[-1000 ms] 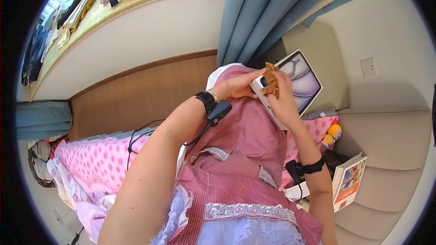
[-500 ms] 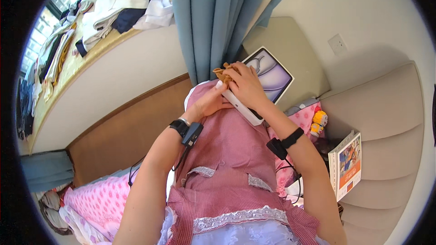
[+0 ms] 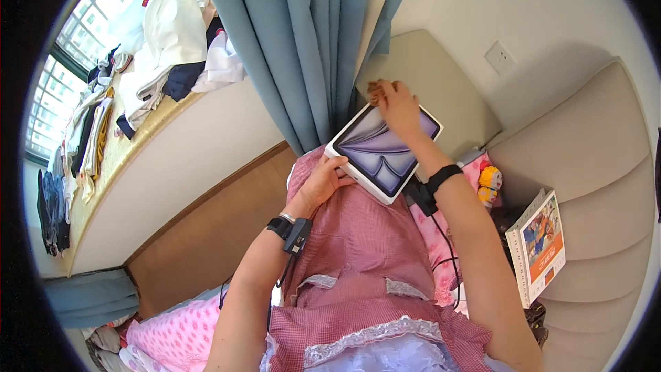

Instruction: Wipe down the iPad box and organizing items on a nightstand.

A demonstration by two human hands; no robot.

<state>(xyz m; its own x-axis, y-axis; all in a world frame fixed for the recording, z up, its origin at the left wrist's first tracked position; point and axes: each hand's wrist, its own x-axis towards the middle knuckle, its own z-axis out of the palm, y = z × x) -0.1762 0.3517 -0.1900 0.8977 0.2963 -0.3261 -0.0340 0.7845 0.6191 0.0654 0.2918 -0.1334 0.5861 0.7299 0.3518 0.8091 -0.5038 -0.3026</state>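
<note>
A flat white box [image 3: 372, 156] with a dark-framed purple swirl picture on its lid rests tilted at the far end of my lap, over a red checked apron [image 3: 351, 227]. At its near left corner, my left hand [image 3: 325, 180] grips the side, thumb on the lid's edge. Above the far part of the lid, my right hand [image 3: 401, 111] has its fingers closed round a crumpled brown cloth [image 3: 374, 89]. The palm hides part of the lid, and I cannot tell whether the cloth touches the box.
A blue curtain [image 3: 289, 41] hangs just beyond the box. Piled clothes [image 3: 175, 27] lie on the window ledge at left. On the right stand a beige padded headboard [image 3: 585, 151], a spiral-bound desk calendar [image 3: 540, 248] and a yellow plush toy [image 3: 489, 184].
My right hand and the cloth have moved from the box's near left side to its far edge. The lid picture shows more fully, and my left hand has shifted its hold on the side.
</note>
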